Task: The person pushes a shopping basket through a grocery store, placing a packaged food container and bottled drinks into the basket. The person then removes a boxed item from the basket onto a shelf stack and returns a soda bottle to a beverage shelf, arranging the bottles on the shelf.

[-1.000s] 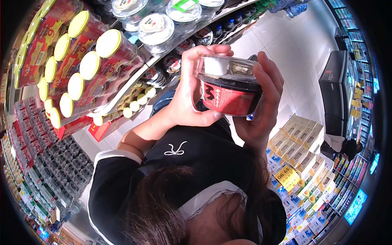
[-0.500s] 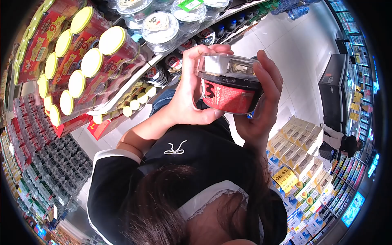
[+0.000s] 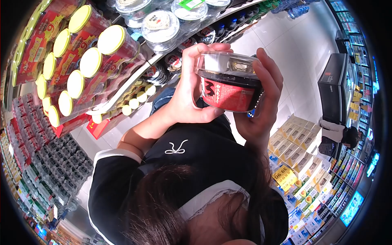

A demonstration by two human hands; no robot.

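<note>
A round red food tub (image 3: 228, 94) with a black rim and a clear raised lid is held up in front of my chest, its printed label facing me. My left hand (image 3: 190, 87) grips its left side, with the thumb under the bottom edge and the fingers over the lid. On the other side, my right hand (image 3: 265, 94) has its fingers curled against the tub's right side and lid edge. Small blue and white beads (image 3: 256, 105) show beside the right palm. What lies under the clear lid cannot be made out.
Yellow-lidded jars (image 3: 90, 62) in red wraps and clear-lidded tubs (image 3: 160, 26) fill the shelf at upper left. Stacked cartons (image 3: 300, 141) with a yellow price sign (image 3: 284, 175) stand at right. Another person (image 3: 349, 136) is farther off, near a black cabinet (image 3: 332, 87).
The tub and both hands have shifted up very slightly in view. Both hands keep the same hold.
</note>
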